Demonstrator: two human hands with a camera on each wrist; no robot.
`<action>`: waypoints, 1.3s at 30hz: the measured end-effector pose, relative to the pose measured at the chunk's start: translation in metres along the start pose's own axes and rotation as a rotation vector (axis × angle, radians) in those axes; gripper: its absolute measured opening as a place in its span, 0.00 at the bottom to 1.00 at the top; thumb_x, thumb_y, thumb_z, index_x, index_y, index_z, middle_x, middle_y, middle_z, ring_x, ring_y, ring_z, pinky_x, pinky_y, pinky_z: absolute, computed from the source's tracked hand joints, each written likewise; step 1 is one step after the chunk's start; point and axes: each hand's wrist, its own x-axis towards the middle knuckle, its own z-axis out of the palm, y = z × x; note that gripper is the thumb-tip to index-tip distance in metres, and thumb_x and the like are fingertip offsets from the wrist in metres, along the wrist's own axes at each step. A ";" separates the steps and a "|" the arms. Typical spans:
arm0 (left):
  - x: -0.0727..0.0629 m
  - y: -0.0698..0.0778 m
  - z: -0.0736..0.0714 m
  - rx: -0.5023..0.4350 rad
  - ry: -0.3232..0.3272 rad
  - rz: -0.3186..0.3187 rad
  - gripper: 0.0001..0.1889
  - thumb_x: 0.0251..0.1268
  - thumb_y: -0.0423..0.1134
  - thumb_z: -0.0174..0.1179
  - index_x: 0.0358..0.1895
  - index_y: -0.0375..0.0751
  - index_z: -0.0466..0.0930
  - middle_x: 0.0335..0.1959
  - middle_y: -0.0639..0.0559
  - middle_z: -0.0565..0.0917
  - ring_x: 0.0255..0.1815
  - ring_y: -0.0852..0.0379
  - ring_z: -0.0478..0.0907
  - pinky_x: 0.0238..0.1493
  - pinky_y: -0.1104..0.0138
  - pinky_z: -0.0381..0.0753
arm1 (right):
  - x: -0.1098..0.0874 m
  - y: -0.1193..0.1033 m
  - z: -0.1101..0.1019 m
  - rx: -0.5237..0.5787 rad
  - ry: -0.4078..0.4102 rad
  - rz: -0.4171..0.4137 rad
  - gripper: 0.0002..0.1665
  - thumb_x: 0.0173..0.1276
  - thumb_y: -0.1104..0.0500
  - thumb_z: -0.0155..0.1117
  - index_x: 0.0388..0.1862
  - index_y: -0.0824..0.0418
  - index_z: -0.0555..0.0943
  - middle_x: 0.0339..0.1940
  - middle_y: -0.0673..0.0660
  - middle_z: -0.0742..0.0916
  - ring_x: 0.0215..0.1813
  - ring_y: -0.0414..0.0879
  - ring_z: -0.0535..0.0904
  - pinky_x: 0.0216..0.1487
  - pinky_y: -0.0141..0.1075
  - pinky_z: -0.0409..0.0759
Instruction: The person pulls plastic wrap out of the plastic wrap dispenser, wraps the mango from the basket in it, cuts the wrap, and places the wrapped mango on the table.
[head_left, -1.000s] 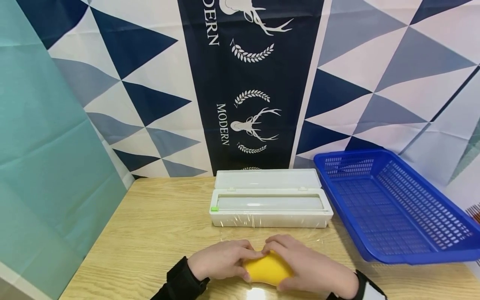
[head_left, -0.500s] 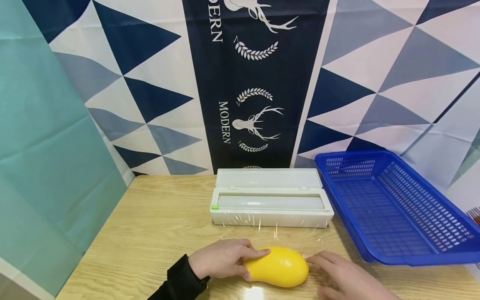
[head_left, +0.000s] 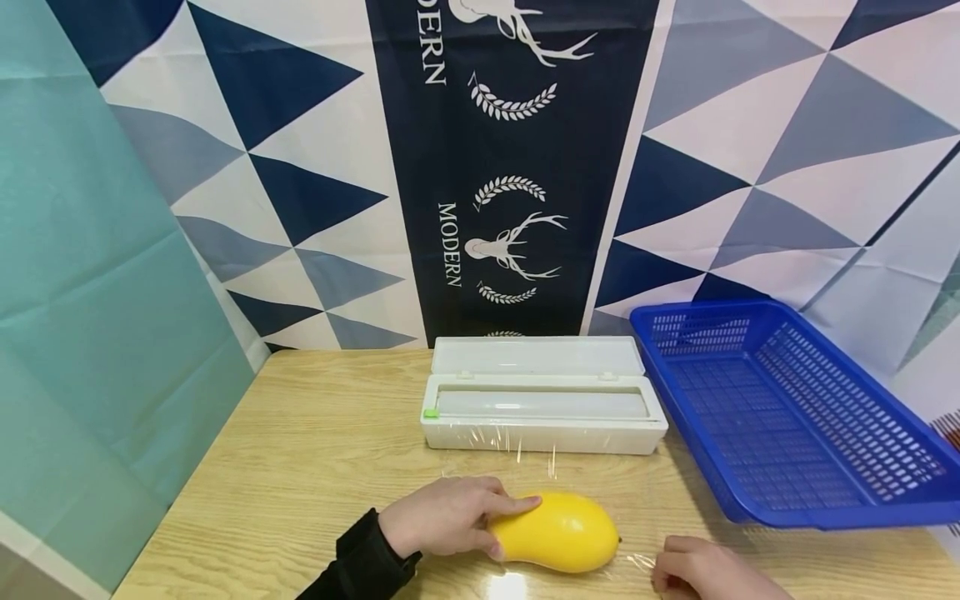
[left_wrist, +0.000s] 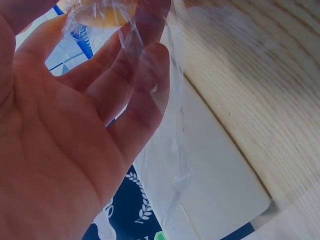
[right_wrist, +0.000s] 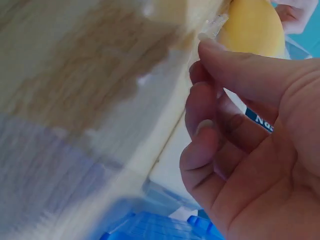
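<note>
A smooth yellow papaya-shaped fruit (head_left: pixel 566 533) lies sideways on the table, a small dark tip at its right end. Thumb and fingers of my left hand (head_left: pixel 453 515) grip its narrower left end. Clear cling film (left_wrist: pixel 172 150) drapes over those fingers in the left wrist view. To the fruit's right, low in the head view, is my right hand (head_left: pixel 705 571). Its fingers are curled and thumb and forefinger meet at wrinkled film (right_wrist: pixel 216 26), apparently pinching it. A white cling film dispenser (head_left: pixel 543 438) stands behind the fruit with its lid raised.
A blue perforated basket (head_left: pixel 712 475) stands to the right, beside the dispenser. The wooden table (head_left: pixel 300 467) extends left to a teal cloth (head_left: pixel 97 317). A patterned cloth (head_left: pixel 315 175) hangs behind, close to the dispenser.
My right hand has let go of the fruit and moved right, its fingers now curled at the film. The fruit's right end is uncovered. My left hand keeps its grip.
</note>
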 end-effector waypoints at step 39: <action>-0.001 0.002 0.001 0.047 0.004 0.012 0.38 0.59 0.54 0.65 0.75 0.61 0.65 0.46 0.62 0.78 0.32 0.69 0.67 0.35 0.77 0.69 | 0.028 -0.016 -0.029 0.068 0.145 -0.081 0.13 0.62 0.66 0.72 0.38 0.47 0.85 0.33 0.34 0.82 0.33 0.26 0.74 0.32 0.18 0.71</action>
